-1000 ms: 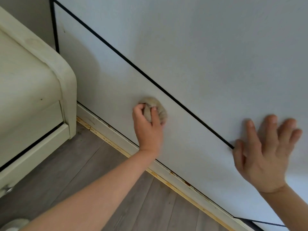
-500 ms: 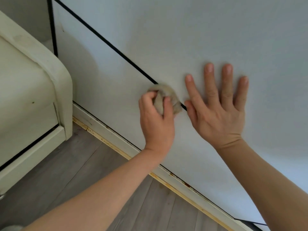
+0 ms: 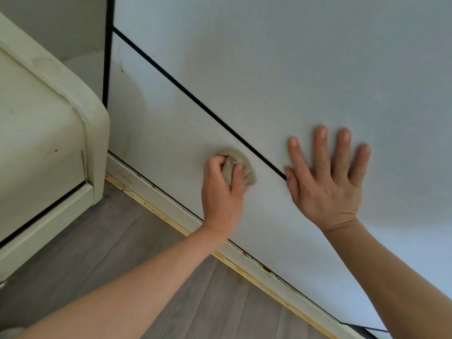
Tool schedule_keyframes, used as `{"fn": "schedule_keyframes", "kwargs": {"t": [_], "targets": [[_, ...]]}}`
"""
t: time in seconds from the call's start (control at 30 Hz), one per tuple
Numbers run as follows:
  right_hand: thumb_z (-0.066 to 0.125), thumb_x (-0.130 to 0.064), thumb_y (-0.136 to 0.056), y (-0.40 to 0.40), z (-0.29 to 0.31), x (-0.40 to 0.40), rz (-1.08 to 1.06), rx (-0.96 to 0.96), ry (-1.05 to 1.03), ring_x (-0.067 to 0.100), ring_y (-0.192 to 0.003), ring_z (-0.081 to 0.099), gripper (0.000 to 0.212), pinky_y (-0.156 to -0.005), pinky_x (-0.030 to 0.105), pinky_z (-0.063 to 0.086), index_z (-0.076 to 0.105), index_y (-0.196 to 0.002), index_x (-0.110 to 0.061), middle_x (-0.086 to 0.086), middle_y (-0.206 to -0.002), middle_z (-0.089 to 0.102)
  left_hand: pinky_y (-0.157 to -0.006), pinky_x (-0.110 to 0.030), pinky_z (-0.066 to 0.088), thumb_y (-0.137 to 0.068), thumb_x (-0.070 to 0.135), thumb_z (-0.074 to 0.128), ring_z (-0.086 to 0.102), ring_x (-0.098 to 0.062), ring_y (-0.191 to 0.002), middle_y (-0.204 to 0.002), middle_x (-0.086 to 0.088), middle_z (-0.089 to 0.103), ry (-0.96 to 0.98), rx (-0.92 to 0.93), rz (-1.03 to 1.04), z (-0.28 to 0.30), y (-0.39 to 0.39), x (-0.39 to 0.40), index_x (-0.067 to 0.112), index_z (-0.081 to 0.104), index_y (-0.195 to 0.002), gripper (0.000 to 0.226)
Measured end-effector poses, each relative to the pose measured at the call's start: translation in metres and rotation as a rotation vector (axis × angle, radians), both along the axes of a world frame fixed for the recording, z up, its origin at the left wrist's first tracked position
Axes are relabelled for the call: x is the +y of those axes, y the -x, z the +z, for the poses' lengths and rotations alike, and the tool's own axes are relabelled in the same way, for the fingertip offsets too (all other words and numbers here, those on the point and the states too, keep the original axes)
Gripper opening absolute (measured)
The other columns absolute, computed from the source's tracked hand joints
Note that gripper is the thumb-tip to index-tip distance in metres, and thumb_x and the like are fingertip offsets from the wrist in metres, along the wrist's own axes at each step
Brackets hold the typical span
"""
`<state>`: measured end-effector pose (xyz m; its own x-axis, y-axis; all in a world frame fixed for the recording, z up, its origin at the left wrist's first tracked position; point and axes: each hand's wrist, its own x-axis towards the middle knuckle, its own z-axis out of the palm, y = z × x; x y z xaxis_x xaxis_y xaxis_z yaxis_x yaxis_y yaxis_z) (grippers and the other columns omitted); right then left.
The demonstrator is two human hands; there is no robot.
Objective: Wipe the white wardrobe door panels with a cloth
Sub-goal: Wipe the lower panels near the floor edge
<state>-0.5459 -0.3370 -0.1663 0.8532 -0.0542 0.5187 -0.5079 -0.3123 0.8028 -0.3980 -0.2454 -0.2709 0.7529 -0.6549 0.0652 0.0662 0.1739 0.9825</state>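
A person is crouching in front of a white wardrobe, and both bare arms are reaching in from the near edge. The left hand point(image 3: 223, 192) is gripping a balled-up beige cloth point(image 3: 238, 166), fingers curled tight around it, and pressing it against the lower door panel point(image 3: 159, 123). The cloth is sitting just below the thin black gap point(image 3: 195, 101) that slants between the lower panel and the upper door panel point(image 3: 293, 57). The right hand point(image 3: 327, 177) is lying flat on the wardrobe with its fingers straight and spread, holding nothing, its thumb touching the black gap.

To do this stroke well, I judge the cloth needs even pressure in overlapping passes that run alongside the gap, so no strip is missed. The flat hand is probably serving as a brace, steadying the body and the door.

As for room, the lower panel is narrow. A white skirting strip point(image 3: 156, 192) and the grey wooden floor point(image 3: 146, 253) are lying close beneath it. To the left, a cream cabinet point(image 3: 44, 123) is standing near the panel's far end, so the corner there looks tight. To the right, the flat hand is sitting in the path and would likely need to shift.
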Motion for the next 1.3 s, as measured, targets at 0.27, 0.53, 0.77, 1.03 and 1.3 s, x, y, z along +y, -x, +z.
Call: {"fn": "schedule_keyframes", "kwargs": {"t": [0.27,0.53,0.77,1.03,1.3], "targets": [[0.051,-0.045,-0.100,0.016,-0.003,-0.002,0.005,-0.005,0.028,0.043,-0.156,0.008,0.063,-0.125,0.059,0.008,0.042,-0.156,-0.018,0.019,-0.166,0.025,-0.078,-0.019,0.047,-0.098,0.027,0.057,0.055,-0.010,-0.094,-0.110,0.002,0.050,-0.128,-0.205,-0.103,-0.065,0.040,0.010,0.013,0.052,-0.108,0.018],[0.061,-0.045,-0.094,0.015,-0.002,-0.001,0.008,-0.026,-0.001,0.041,-0.156,0.009,0.069,-0.125,0.058,0.009,0.042,-0.156,-0.019,0.017,-0.163,0.030,-0.076,-0.031,0.055,-0.098,0.026,0.060,0.065,-0.017,-0.097,-0.104,0.002,0.061,-0.382,0.114,-0.203,-0.104,0.072,0.015,0.023,0.053,-0.102,0.009],[0.053,-0.045,-0.099,0.017,-0.001,-0.001,-0.001,-0.012,0.004,0.041,-0.156,0.006,0.065,-0.124,0.059,0.009,0.041,-0.156,-0.018,0.018,-0.163,0.028,-0.077,-0.018,0.049,-0.098,0.034,0.056,0.058,-0.012,-0.094,-0.108,-0.004,0.059,0.094,-0.031,0.104,0.003,0.037,-0.012,0.015,0.052,-0.109,0.021],[0.051,-0.043,-0.099,0.016,-0.003,-0.002,-0.005,-0.006,0.033,0.043,-0.155,0.010,0.063,-0.125,0.060,0.007,0.043,-0.155,-0.017,0.021,-0.163,0.029,-0.064,-0.023,0.043,-0.106,0.020,0.039,0.063,-0.031,-0.099,-0.097,-0.003,0.057,-0.474,0.356,-0.072,-0.101,0.009,0.005,0.013,0.036,-0.108,0.008],[0.047,-0.044,-0.100,0.023,-0.003,0.000,-0.011,0.003,0.019,0.044,-0.155,0.010,0.062,-0.125,0.060,0.007,0.042,-0.156,-0.017,0.021,-0.164,0.027,-0.072,-0.048,0.059,-0.101,0.045,0.046,0.061,-0.026,-0.105,-0.115,-0.002,0.054,0.165,0.048,0.260,0.040,-0.014,-0.030,0.019,0.048,-0.114,0.029]]}}
